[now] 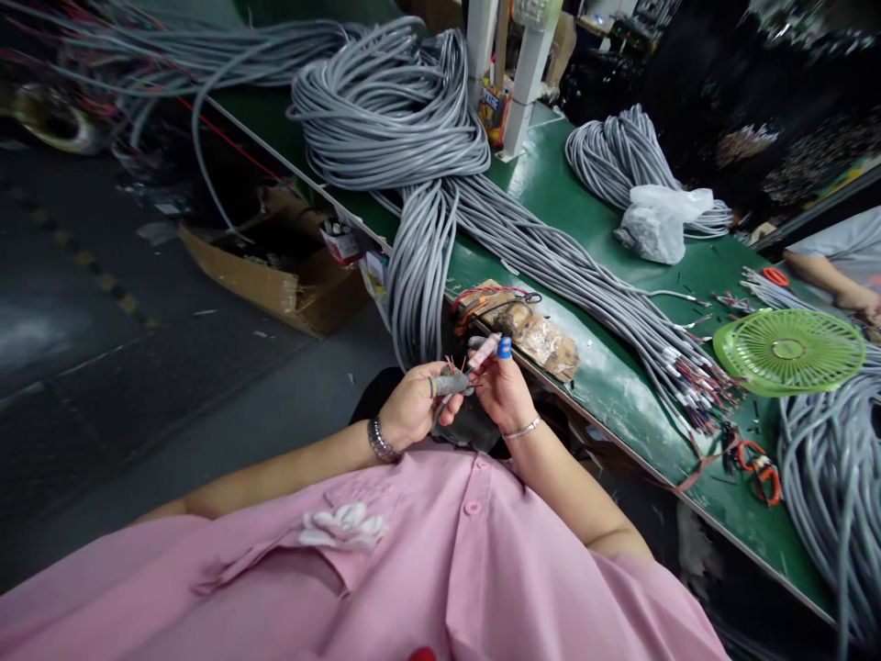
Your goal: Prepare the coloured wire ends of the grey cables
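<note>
My left hand, with a grey cover on one finger and a metal watch at the wrist, is closed on the end of a grey cable. Thin reddish wires fan out of that end. Close beside it, my right hand pinches at the wires; its fingertips wear pale wraps and one blue cover. Fingers partly hide the exact contact. Both hands are in front of my body, just off the table's near edge. A worn block with tape and a coloured wire loop lies just beyond them.
Large coils of grey cable and a long cable bundle lie on the green table. A green fan and orange-handled scissors are at right. A cardboard box stands on the floor. Another person's arm shows far right.
</note>
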`<state>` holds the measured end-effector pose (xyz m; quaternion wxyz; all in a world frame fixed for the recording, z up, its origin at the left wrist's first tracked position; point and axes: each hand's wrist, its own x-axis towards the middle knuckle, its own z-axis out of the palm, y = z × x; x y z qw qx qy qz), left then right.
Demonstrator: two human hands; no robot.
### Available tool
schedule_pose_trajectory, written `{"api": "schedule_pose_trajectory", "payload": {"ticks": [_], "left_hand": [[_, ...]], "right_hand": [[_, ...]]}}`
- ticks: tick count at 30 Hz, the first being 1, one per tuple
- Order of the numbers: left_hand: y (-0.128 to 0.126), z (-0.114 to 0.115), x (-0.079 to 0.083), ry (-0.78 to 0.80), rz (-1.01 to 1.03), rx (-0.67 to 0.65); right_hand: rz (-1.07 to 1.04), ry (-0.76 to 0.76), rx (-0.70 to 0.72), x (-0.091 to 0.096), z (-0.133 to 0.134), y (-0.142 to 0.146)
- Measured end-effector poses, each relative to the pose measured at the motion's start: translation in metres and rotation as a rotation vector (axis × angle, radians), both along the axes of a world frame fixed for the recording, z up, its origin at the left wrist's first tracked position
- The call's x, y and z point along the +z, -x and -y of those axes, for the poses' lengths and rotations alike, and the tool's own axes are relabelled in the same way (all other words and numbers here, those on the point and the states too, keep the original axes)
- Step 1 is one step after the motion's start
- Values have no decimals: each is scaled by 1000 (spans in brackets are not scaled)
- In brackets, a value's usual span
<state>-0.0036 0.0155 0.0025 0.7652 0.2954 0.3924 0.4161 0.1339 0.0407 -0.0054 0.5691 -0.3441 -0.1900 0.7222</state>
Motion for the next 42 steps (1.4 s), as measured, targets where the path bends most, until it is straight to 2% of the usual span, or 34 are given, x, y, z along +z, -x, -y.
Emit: {"api": "schedule_pose_trajectory", "payload": {"ticks": [5, 9, 18, 29, 37, 42], "left_hand": [[3, 8, 3, -88, -12, 11], [3, 13, 6, -128, -18, 49], [-7, 11, 10, -25, 42, 124], [-11, 13, 8, 53, 47, 128], [-4, 19, 10, -59, 14, 160], [0, 21, 9, -158, -105, 235]], "right_hand": [[-59, 60, 84, 4, 4, -5], [-27, 14, 59, 7, 8, -6], [15, 18, 26, 5, 7, -2], [-37, 41, 1, 5, 5, 0], [-51, 71, 131, 10, 8, -8], [16, 33, 60, 12, 9, -5]]}}
